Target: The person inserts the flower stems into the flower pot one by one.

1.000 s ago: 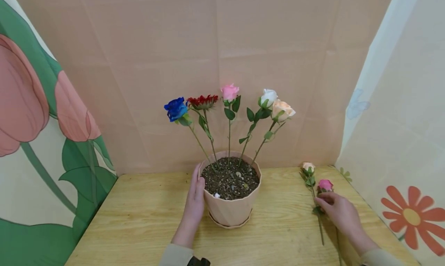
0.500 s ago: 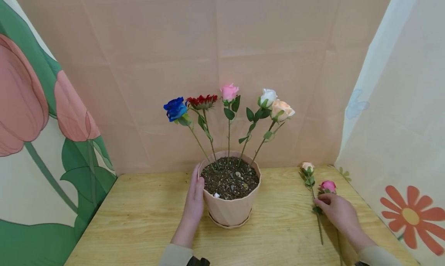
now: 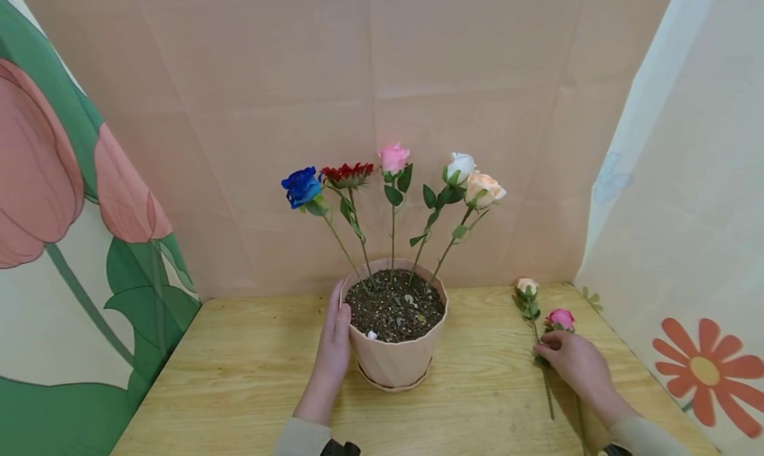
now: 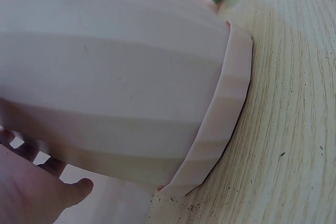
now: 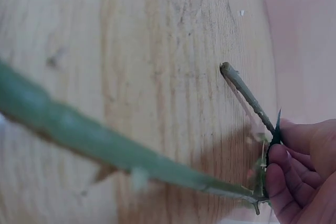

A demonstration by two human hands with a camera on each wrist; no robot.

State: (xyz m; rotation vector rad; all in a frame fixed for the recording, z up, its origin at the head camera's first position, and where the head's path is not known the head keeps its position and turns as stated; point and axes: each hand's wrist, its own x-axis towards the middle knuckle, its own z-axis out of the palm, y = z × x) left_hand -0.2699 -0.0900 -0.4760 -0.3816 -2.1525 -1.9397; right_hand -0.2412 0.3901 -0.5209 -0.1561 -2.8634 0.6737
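A pale pink flower pot (image 3: pixel 390 363) filled with dark soil stands in the middle of the table. My left hand (image 3: pixel 334 343) rests against the pot's left side, fingers fairly straight; the left wrist view shows the thumb (image 4: pixel 79 191) beside the pot's wall (image 4: pixel 115 77). At the right, my right hand (image 3: pixel 575 363) pinches the stem of a pale peach rose (image 3: pixel 528 286) low over the table. Its cut stem end (image 5: pixel 227 69) points away from the fingertips (image 5: pixel 281 156). A hot-pink rose (image 3: pixel 561 319) lies under that hand, its thick stem (image 5: pixel 105 137) crossing the right wrist view.
Several flowers stand in the soil: a blue rose (image 3: pixel 301 187), a dark red flower (image 3: pixel 348 174), a pink rose (image 3: pixel 394 158), a white rose (image 3: pixel 461 167) and a peach rose (image 3: pixel 485 189). A saucer (image 3: pixel 395 388) sits beneath the pot. A backdrop (image 3: pixel 298 78) closes off the table behind.
My right hand has shifted slightly left, its fingertips now at the pale peach rose's stem. That rose has moved a little with it. The left hand and pot have not moved.
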